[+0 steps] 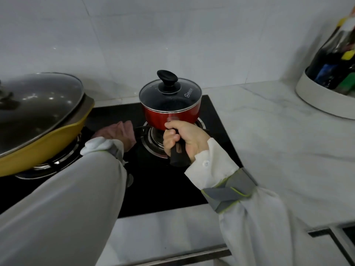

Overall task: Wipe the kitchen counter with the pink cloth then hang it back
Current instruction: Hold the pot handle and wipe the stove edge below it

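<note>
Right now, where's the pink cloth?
In the head view the pink cloth lies on the black stovetop between the yellow wok and the red saucepan, left of centre, beyond the left sleeve.

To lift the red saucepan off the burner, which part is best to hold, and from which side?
Grip the black straight handle, coming from the front, the person's side. It sticks out from the red saucepan toward the person, and the right hand already wraps it this way. The lid knob would lift only the lid.
</note>
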### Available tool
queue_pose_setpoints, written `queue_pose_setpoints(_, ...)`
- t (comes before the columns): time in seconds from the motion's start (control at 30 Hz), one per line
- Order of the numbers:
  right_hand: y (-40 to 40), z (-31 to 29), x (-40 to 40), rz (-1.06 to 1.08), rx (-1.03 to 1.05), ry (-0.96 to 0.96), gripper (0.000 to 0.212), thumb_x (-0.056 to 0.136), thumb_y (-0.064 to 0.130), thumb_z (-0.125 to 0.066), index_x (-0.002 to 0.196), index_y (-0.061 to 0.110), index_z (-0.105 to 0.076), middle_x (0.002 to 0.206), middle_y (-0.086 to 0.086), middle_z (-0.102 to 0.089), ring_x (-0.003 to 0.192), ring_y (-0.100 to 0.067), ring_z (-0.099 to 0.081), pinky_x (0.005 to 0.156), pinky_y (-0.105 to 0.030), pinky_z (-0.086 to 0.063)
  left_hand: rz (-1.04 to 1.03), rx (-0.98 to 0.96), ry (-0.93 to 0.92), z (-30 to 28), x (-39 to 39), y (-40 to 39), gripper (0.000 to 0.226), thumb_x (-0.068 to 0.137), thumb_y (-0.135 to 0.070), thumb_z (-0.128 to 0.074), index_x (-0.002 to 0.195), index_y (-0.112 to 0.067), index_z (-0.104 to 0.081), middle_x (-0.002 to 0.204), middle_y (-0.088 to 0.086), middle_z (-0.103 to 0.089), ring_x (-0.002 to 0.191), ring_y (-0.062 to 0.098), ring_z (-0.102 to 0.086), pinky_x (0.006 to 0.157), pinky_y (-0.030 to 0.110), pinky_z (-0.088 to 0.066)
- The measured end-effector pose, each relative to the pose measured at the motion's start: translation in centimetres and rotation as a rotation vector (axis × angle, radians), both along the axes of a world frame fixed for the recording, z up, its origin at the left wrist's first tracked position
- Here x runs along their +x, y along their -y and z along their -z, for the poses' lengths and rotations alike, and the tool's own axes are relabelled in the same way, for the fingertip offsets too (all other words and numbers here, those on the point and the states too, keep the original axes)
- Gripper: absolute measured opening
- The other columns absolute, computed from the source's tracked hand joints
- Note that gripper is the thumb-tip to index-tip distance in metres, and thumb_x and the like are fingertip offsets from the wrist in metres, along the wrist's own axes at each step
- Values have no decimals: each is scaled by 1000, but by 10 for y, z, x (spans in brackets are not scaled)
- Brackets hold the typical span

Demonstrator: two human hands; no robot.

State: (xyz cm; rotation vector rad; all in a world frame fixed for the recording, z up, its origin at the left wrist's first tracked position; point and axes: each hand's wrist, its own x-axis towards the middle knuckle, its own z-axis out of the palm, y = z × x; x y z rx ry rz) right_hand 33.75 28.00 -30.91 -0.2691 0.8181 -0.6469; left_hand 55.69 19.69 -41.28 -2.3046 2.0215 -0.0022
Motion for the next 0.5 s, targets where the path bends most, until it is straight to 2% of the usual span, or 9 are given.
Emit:
queue_pose_setpoints(0.17, -11, 1, 9, 41, -18, -3, 41, 96, 16, -41, 56, 12, -35, 28, 3, -35, 19, -5, -32, 29, -7, -28, -46, -54, 31, 5, -8, -25, 34, 78, -48, -27, 96, -25, -43, 85, 2, -47, 85, 24, -53, 78, 36, -48)
queue_pose_setpoints(0.23, -15, 1, 10, 47, -20, -11, 40, 96, 16, -41, 56, 12, -35, 27, 3, -35, 18, -5, -31, 29, -6, -28, -46, -17, 27, 3, -15, -35, 38, 82, -49, -33, 109, -25, -46, 102, 7, -55, 98, 27, -55, 84, 39, -45)
queue_pose_setpoints(0.3, -19, 3, 10, 47, -16, -10, 40, 96, 16, -42, 57, 11, -36, 28, 3, -35, 18, -5, -32, 29, -7, -29, -99, 40, -29, 1, -28, -45, 47, 89, -39, -46, 132, -18, -43, 135, 15, -47, 124, 31, -46, 101, 43, -37)
queue_pose_setpoints(0.33, -20, 3, 10, 46, -10, -8, 39, 95, 16, -43, 57, 11, -37, 28, 3, -36, 19, -6, -32, 29, -7, -29, -148, 31, -66, -3, -34, -50, 51, 89, -32, -54, 135, -14, -43, 140, 15, -44, 128, 32, -44, 105, 43, -35)
queue_pose_setpoints(0.4, -24, 6, 8, 44, 2, -9, 39, 95, 16, -44, 57, 10, -38, 29, 3, -36, 19, -6, -32, 30, -6, -29, -177, -33, -86, -3, -42, -57, 49, 83, -27, -62, 127, -11, -49, 132, 12, -51, 120, 32, -50, 99, 42, -41)
queue_pose_setpoints(0.5, -28, 11, 4, 12, 4, -15, 40, 95, 18, -43, 57, 10, -38, 29, 3, -37, 20, -6, -33, 30, -7, -29, -160, -8, -89, -3, -45, -66, 49, 81, -28, -64, 126, -12, -51, 128, 7, -53, 116, 28, -52, 95, 40, -43)
